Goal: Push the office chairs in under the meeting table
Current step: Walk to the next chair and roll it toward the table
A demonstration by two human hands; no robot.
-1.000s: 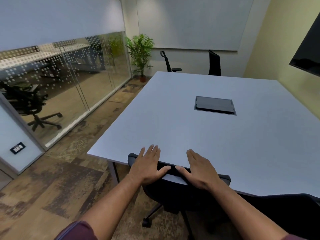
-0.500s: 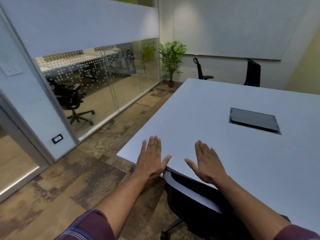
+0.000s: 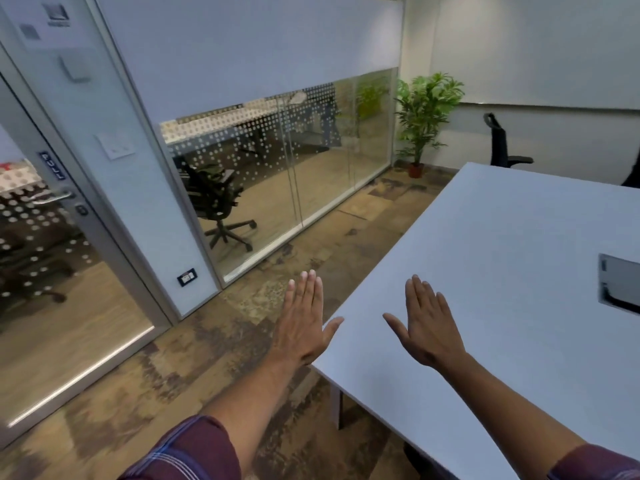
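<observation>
The white meeting table (image 3: 502,271) fills the right half of the head view. My left hand (image 3: 303,323) hovers flat and open beside the table's near left corner, over the floor. My right hand (image 3: 427,323) is held flat and open above the tabletop, holding nothing. The chair I was touching is hidden below the table edge; only a dark sliver (image 3: 415,459) shows under the near side. At the far end a black office chair (image 3: 502,143) stands away from the table, and the edge of another black chair (image 3: 632,176) shows at the right border.
A glass partition (image 3: 294,161) and a glass door (image 3: 52,237) with a handle run along the left. A potted plant (image 3: 420,123) stands in the far corner. Patterned carpet (image 3: 242,323) lies between glass and table. A cable box (image 3: 620,285) is set into the tabletop.
Both hands have come off the chair's backrest and lifted flat. The view has swung left toward the glass wall, and the near chair has dropped out of sight under the table.
</observation>
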